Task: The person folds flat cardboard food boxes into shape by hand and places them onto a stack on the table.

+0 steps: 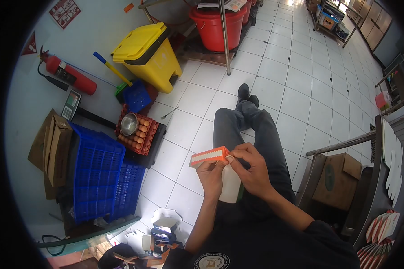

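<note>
Over my lap I hold a small carton [206,157], orange along the edges with a white zigzag-edged strip on its side. My left hand [211,178] is closed on the carton's near side, fingertips at its right end. At that same end the fingers of my right hand [252,168] are pinched on a pale flap. A cream-coloured panel [230,184] hangs below, between my hands; whether it belongs to the carton I cannot tell.
To the right, a table holds white card pieces [393,172] and stacked red-and-white cartons [382,227]. Blue crates [96,175], an egg tray [143,136] with a metal bowl [129,124], and a yellow bin [155,56] stand left. Opened boxes [165,226] lie at lower left.
</note>
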{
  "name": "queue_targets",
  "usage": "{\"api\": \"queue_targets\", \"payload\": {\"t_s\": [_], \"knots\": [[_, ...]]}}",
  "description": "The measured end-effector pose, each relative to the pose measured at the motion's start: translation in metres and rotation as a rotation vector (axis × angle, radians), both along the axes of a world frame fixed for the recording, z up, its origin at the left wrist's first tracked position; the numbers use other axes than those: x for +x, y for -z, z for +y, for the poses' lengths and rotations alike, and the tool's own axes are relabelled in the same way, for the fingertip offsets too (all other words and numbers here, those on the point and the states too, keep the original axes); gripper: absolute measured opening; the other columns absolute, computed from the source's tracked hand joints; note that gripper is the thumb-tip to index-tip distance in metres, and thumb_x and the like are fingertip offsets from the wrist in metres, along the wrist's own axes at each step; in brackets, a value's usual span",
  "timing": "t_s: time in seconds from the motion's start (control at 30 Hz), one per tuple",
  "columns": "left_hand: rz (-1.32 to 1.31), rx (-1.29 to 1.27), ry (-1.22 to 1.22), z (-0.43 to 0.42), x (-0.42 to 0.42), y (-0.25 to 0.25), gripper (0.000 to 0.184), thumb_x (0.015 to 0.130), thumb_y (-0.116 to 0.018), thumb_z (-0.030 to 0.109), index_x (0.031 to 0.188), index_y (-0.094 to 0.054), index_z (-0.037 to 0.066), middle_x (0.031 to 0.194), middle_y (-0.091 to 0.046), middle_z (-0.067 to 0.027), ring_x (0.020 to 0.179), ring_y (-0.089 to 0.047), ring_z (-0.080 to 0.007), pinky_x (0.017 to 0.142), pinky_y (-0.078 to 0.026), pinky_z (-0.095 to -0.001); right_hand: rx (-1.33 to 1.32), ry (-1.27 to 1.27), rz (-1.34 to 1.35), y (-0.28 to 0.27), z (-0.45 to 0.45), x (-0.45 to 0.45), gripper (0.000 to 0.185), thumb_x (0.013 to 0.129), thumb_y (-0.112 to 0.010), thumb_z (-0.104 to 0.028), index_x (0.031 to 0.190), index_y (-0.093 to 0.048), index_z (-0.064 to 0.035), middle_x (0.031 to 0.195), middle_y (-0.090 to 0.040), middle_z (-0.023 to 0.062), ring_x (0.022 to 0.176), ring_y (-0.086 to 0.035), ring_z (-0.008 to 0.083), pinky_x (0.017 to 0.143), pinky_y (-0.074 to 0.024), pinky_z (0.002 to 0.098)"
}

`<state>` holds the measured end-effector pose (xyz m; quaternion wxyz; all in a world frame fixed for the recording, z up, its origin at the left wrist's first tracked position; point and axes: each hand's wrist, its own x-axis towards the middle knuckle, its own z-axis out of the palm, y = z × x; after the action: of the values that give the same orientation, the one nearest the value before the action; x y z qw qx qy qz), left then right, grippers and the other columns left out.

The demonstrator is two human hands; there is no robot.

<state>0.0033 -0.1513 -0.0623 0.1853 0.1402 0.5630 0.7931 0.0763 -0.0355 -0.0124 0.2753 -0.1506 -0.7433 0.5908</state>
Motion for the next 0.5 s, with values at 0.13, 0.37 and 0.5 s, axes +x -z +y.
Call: {"api": "queue_targets", "payload": {"t_s": [0.13, 0.37, 0.5], "knots": [[-0.058, 0.04, -0.019, -0.003, 0.001, 0.002, 0.014, 0.093, -0.074, 0.012, 0.102, -0.072, 0.001, 0.1, -0.071, -0.0039, 0.094, -0.064, -0.0123, 0.088, -0.049, -0.0275, 0.096, -0.075, 0.026, -0.004, 0.001, 0.003, 0.016, 0.089, -0.07, -0.005, 0.104, -0.072, 0.0016, 0.101, -0.064, 0.0107, 0.09, -0.065, 0.0223, 0.079, -0.0524, 0.0313], [0.013, -0.02, 0.022, -0.002, -0.005, -0.01, 0.015, 0.087, -0.077, 0.002, 0.101, -0.073, 0.001, 0.096, -0.072, -0.0042, 0.088, -0.066, -0.0117, 0.082, -0.052, -0.0269, 0.212, 0.021, 0.146, 0.0, 0.0, 0.009, 0.018, 0.086, -0.068, 0.002, 0.104, -0.072, 0.0022, 0.103, -0.07, 0.0135, 0.09, -0.069, 0.0259, 0.078, -0.0557, 0.0335], [0.112, -0.098, 0.062, -0.006, -0.011, -0.015, 0.017, 0.086, -0.077, 0.003, 0.102, -0.073, 0.0, 0.093, -0.073, -0.0033, 0.087, -0.067, -0.0111, 0.08, -0.054, -0.0268, 0.319, 0.008, 0.083, -0.009, 0.004, 0.008, 0.018, 0.084, -0.069, 0.003, 0.103, -0.071, 0.0016, 0.103, -0.07, 0.0139, 0.091, -0.069, 0.029, 0.079, -0.0555, 0.0356]]}}
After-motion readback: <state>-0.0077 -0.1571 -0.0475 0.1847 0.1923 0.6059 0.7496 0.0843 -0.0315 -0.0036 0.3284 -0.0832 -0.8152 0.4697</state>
